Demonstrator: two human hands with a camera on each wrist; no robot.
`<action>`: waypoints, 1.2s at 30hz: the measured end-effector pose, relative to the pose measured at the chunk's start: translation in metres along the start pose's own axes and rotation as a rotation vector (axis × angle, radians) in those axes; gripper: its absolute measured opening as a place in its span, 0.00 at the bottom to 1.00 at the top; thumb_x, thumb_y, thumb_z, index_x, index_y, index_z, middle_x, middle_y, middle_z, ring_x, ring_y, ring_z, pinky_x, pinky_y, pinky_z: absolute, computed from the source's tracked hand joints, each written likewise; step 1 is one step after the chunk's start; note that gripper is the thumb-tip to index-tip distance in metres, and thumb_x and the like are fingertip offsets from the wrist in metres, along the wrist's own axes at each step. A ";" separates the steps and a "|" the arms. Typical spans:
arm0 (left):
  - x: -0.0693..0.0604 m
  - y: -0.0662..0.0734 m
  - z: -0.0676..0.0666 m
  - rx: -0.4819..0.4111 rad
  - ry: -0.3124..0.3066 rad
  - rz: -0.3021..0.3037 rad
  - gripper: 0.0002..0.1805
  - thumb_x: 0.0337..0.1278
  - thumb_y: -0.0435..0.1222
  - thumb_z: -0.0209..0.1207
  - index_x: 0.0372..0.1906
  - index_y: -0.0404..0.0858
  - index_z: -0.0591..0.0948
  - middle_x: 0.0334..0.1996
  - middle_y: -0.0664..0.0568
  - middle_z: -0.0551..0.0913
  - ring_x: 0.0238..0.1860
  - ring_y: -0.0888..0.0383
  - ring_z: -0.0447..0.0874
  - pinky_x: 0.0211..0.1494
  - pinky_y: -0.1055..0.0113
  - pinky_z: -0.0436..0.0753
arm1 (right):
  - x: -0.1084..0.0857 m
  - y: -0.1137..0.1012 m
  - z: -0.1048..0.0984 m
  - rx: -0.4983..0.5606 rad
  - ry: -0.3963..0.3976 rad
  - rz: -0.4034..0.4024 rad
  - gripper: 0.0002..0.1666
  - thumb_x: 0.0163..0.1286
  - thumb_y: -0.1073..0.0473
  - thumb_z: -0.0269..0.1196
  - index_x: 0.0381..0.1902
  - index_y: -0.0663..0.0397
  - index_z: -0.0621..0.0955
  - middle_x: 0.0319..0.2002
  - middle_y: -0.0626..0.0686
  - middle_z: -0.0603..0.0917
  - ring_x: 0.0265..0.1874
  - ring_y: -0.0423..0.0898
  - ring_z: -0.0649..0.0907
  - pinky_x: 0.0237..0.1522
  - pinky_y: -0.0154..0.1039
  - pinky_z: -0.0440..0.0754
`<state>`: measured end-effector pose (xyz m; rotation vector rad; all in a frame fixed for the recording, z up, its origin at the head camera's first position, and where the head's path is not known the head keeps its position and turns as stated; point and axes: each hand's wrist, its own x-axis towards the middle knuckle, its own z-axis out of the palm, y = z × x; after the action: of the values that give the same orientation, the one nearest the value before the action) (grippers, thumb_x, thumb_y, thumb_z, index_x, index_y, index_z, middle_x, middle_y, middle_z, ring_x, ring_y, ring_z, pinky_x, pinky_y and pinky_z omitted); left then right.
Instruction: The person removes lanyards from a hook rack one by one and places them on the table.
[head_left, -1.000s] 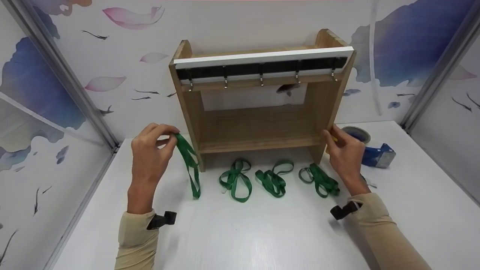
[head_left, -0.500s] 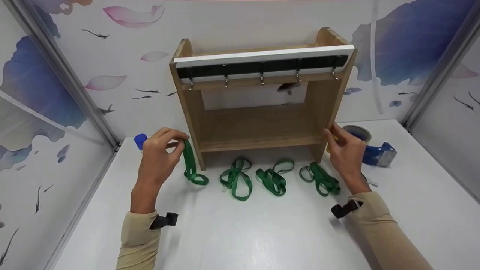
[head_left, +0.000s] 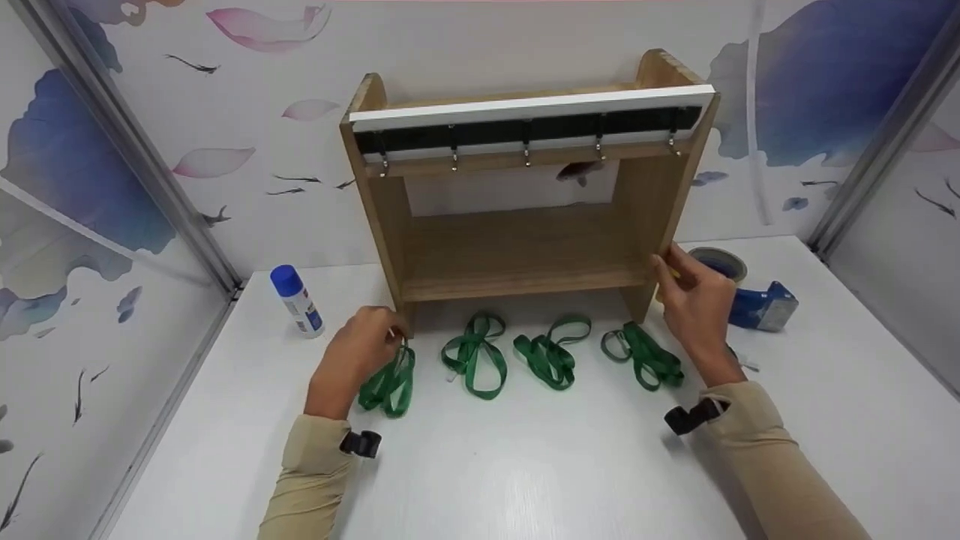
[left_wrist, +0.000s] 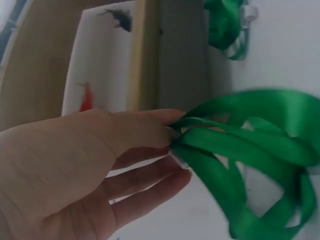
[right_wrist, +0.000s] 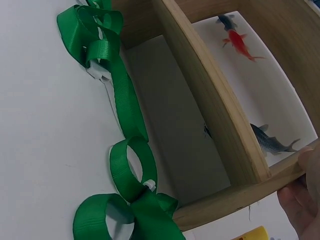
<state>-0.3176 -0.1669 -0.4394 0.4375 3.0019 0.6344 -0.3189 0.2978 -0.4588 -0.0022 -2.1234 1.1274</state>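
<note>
My left hand point(head_left: 356, 364) pinches a looped green ribbon point(left_wrist: 250, 145) between thumb and index finger. Its folds hang at the table surface, by the front left foot of a small wooden shelf point(head_left: 525, 285). With my right hand point(head_left: 697, 300) I grip the lower front edge of the shelf's right side panel. Three more bundled ribbons lie in a row before the shelf: one at left point(head_left: 472, 356), one in the middle point(head_left: 551, 360), one at right point(head_left: 645, 356). Several metal hooks point(head_left: 527, 154) hang from the black strip point(head_left: 487, 136) across the shelf's top front.
A glue stick point(head_left: 298, 300) with a blue cap stands left of the shelf. Beyond my right hand are a roll of tape point(head_left: 718, 262) and a blue tape dispenser point(head_left: 763, 306). A yellow object point(right_wrist: 255, 234) shows beside the shelf. Printed wall panels point(head_left: 300, 75) enclose the white table.
My left hand has moved down and to the right with the ribbon, from beside the shelf to its front left foot, uncovering the glue stick. My right hand stays on the side panel.
</note>
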 end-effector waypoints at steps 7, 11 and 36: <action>-0.001 -0.012 0.014 -0.056 -0.068 -0.056 0.13 0.73 0.32 0.65 0.56 0.41 0.92 0.55 0.45 0.91 0.52 0.49 0.87 0.67 0.48 0.89 | -0.003 -0.002 0.000 0.005 -0.010 0.015 0.26 0.81 0.49 0.66 0.73 0.43 0.80 0.66 0.53 0.87 0.64 0.54 0.89 0.57 0.29 0.86; -0.007 -0.011 0.007 -0.044 -0.036 -0.099 0.17 0.76 0.40 0.66 0.61 0.39 0.90 0.58 0.42 0.90 0.59 0.44 0.88 0.67 0.45 0.89 | -0.003 -0.003 0.001 0.011 -0.014 0.018 0.26 0.81 0.48 0.66 0.73 0.41 0.80 0.67 0.52 0.87 0.65 0.54 0.88 0.57 0.27 0.86; -0.004 -0.015 0.037 -0.234 0.041 -0.165 0.24 0.66 0.36 0.75 0.63 0.37 0.84 0.56 0.43 0.88 0.55 0.49 0.84 0.71 0.50 0.86 | -0.005 -0.001 0.001 0.015 -0.002 0.003 0.26 0.81 0.50 0.66 0.72 0.46 0.81 0.64 0.55 0.88 0.62 0.54 0.90 0.55 0.24 0.85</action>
<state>-0.3145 -0.1667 -0.4795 0.1647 2.9099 0.9739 -0.3155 0.2947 -0.4615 0.0027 -2.1169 1.1454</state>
